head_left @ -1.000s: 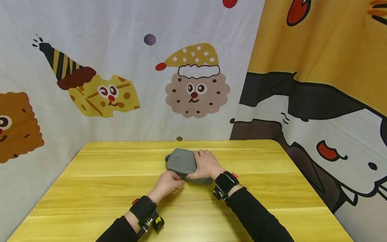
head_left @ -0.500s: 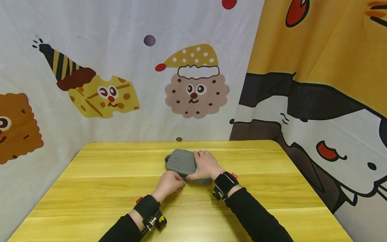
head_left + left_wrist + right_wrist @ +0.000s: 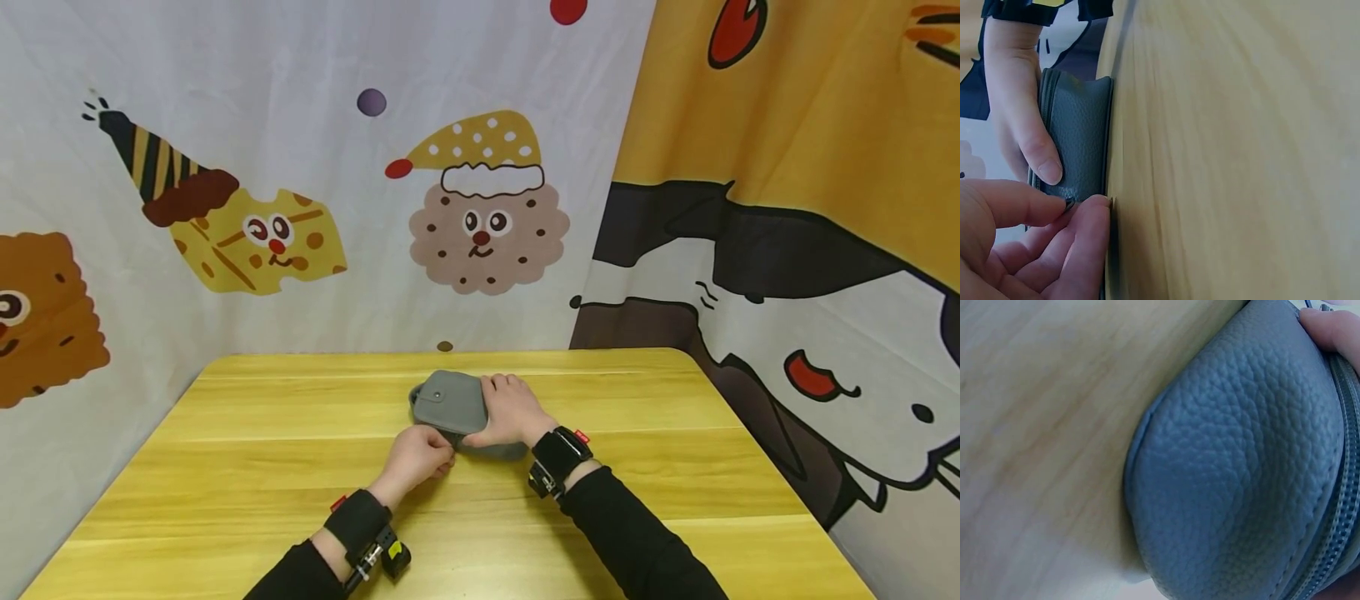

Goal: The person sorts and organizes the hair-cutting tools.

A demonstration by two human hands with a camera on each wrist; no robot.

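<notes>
A grey pebbled-leather zip pouch (image 3: 450, 400) lies on the table, with a small snap tab at its left end. My right hand (image 3: 515, 410) grips its right part from above, thumb along the near side and fingers over the top. At the near side, my left hand (image 3: 417, 457) is at the zip line. In the left wrist view, the thumb and forefinger of the left hand (image 3: 1022, 234) pinch a small dark zipper pull (image 3: 1069, 204), mostly hidden by the fingertips. The right wrist view shows the zipper teeth (image 3: 1342, 506) running along the pouch's edge, beside the right hand.
The wood-grain table (image 3: 262, 483) stretches around the pouch on all sides. A white cartoon-print curtain (image 3: 300, 125) hangs behind its far edge, and a yellow, black and white one (image 3: 750, 225) hangs at the right.
The left hand and wrist shift slightly right, then back left, staying at the pouch's near side. The right hand and the pouch keep their place.
</notes>
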